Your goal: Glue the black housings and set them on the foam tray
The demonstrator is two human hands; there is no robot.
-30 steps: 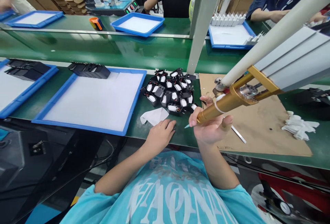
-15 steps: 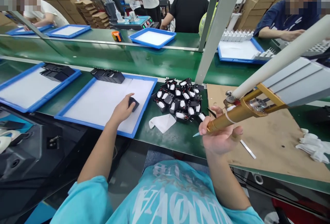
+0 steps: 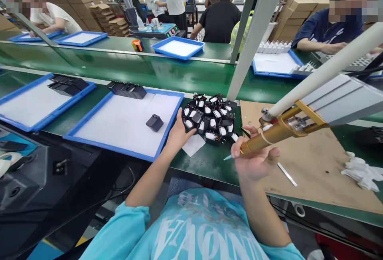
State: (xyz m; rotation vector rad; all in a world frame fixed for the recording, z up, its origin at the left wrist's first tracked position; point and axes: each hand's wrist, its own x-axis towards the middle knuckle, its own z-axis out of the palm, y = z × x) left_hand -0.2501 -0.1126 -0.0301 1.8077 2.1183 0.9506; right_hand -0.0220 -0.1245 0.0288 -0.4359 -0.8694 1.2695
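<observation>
- Fingers of the left hand (image 3: 176,135) are parted from the thumb, with nothing visibly gripped, at the near left edge of a pile of black units (image 3: 213,123); whether they touch it, I cannot tell.
- Right-hand fingers close around the gold tool (image 3: 260,142), its pale blue tip (image 3: 228,157) pointing left and down over the green counter (image 3: 217,164); the right hand (image 3: 254,164) is just right of the pile.
- Many units in the pile show white parts and thin wires.
- One black block (image 3: 154,123) sits alone in the blue-rimmed tray (image 3: 119,130), near its right rim.
- A row of black blocks (image 3: 127,90) lines that tray's far left corner.
- White sheet (image 3: 194,145) lies below the pile, partly behind the left hand.
- Cardboard (image 3: 308,160) covers the counter at right, bearing a white strip (image 3: 287,175).
</observation>
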